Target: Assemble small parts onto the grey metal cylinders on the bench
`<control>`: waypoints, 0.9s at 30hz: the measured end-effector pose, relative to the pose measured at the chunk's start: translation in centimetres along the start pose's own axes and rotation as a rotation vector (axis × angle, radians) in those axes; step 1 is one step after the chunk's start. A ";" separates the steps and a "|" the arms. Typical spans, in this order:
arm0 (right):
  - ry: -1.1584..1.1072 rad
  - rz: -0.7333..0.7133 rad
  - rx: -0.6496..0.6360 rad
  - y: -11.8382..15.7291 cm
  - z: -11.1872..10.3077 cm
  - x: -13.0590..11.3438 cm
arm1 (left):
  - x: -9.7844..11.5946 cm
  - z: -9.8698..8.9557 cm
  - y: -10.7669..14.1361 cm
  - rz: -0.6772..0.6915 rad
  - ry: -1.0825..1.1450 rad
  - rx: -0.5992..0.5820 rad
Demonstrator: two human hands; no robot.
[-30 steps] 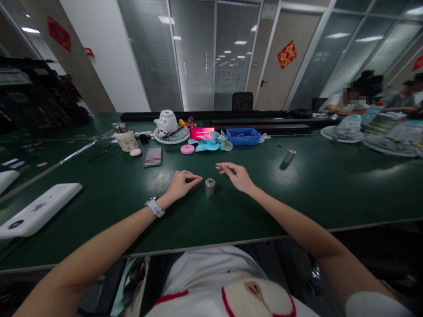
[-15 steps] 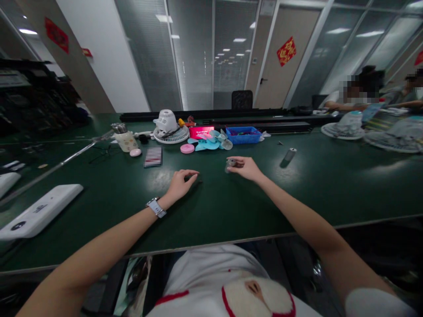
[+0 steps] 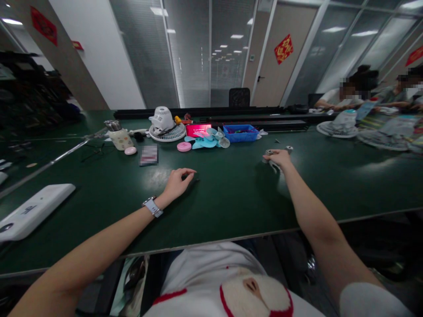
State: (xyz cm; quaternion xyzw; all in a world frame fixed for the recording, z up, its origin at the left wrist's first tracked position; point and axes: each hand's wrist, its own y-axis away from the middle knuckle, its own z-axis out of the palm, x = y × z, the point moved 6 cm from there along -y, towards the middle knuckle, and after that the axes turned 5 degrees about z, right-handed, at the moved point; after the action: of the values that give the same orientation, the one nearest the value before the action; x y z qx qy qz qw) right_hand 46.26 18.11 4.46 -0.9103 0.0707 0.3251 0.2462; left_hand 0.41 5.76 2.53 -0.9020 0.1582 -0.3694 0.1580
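My right hand [image 3: 278, 159] is closed round a small metallic object [image 3: 269, 152], just above the green table [image 3: 228, 198] at the right. Just behind that hand stands a small cylinder [image 3: 289, 149], mostly hidden by it. My left hand [image 3: 178, 182] rests on the table left of the middle, its thumb and forefinger curved towards each other. A tiny dark piece [image 3: 197, 179] lies by its fingertips; whether anything is between them is too small to tell.
Behind the hands are a blue basket [image 3: 241, 134], light blue fan blades [image 3: 208, 140], a pink disc [image 3: 184, 146], a white fan part [image 3: 162, 119] and a bottle [image 3: 120, 138]. A white device [image 3: 38, 211] lies left. People sit at the far right.
My right hand has moved to the right with the small metallic object, close to the standing cylinder. My left hand has stayed nearly in place. The view has shifted slightly.
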 end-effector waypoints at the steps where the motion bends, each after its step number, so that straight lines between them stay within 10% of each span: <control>1: 0.047 0.090 0.002 0.4 0.0 -0.3 | 0.0 0.0 0.0 -0.004 0.007 0.008; 3: 0.169 0.202 0.091 1.8 -0.6 -2.1 | -0.2 0.0 0.0 -0.013 0.025 0.030; 6: 0.201 -0.102 0.195 5.8 -0.1 -9.1 | -0.4 -0.1 -0.1 -0.038 0.053 0.063; 13: -0.089 -0.931 -0.655 19.9 9.1 -21.9 | -0.1 -0.6 0.0 -0.088 0.088 0.108; 21: -0.095 -0.884 -0.640 19.8 10.2 -21.9 | -0.2 -0.3 0.0 -0.090 0.079 0.079; 27: 0.199 -0.608 -0.166 11.0 4.7 -16.7 | -0.4 -0.4 0.0 -0.085 0.075 0.075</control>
State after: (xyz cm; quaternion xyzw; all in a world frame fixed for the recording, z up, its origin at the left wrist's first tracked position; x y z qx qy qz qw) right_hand 27.45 10.35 7.34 -0.9340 -0.2073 0.1509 0.2488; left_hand -0.12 5.81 2.57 -0.8869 0.1115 -0.4150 0.1696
